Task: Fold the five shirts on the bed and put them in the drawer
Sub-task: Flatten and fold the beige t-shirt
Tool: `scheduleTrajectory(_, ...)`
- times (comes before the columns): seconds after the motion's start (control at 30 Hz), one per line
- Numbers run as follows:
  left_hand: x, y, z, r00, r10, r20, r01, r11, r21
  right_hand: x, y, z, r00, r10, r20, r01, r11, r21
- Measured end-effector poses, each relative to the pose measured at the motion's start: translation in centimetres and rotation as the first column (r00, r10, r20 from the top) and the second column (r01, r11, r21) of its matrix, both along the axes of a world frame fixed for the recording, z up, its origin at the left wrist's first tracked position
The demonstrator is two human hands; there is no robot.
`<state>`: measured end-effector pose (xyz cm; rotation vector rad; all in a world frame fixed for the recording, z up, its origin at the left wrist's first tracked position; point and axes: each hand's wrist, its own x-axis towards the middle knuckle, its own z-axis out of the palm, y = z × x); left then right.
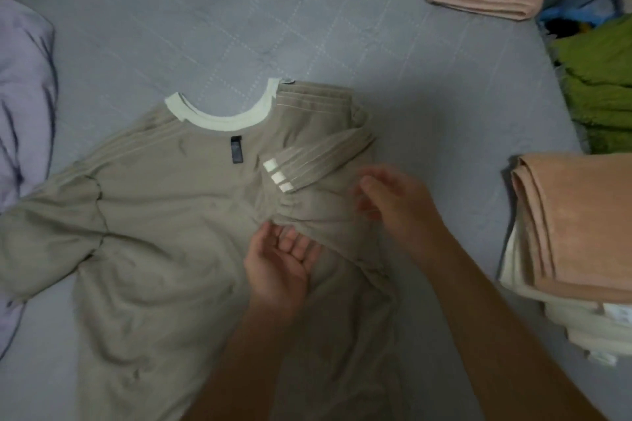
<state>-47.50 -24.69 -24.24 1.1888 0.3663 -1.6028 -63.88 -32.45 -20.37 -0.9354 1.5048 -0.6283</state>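
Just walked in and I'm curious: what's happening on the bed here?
A person is folding a beige shirt spread on the grey bed. Its right sleeve is already turned in over the body; the left sleeve still lies out. The left hand and right hand work the fabric at that fold. A stack of folded clothes waits at the right.

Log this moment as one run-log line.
stage: folding | tan shirt: right sleeve folded in | left hand: open, on shirt | right hand: open

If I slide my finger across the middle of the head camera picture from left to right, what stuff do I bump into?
Lavender bedding → beige shirt → left hand → right hand → stack of folded shirts.
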Motion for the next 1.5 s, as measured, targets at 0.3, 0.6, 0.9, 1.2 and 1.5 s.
scheduleTrajectory(0.3, -0.5, 0.8, -0.5, 0.812, -0.542, 0.217, 0.541, 0.838, 0.069, -3.3, 12.2, -6.0, 0.940, 0.022, -0.342, 0.011, 0.995, 0.095)
scheduleTrajectory(0.6, -4.8, 2.1, 2.6, 0.974, -0.222, -0.044, 0.221, 0.975, -0.022, -1.1, 24.1, -4.5, 0.877, 0.155, -0.454, -0.064, 0.976, 0.210)
scheduleTrajectory(0.9, -7.5, 14.0, 0.7, 0.317, -0.848, 0.426, 0.785, 0.486, 0.384, -0.6, 31.8, -3.0, 0.730, 0.322, -0.602, -0.332, 0.938, 0.099)
scheduleTrajectory(1.2, -7.2, 18.3, -0.9, 0.634, -0.659, 0.404, 0.590, 0.750, 0.299, -1.4, 36.1, -4.1, 0.851, 0.090, -0.518, 0.015, 0.980, 0.196)
scheduleTrajectory(1.5, -8.1, 25.8, -1.0, 0.288, -0.781, 0.554, 0.713, 0.561, 0.421, -1.4, 41.9, -3.7, 0.838, 0.222, -0.499, -0.263, 0.965, -0.012)
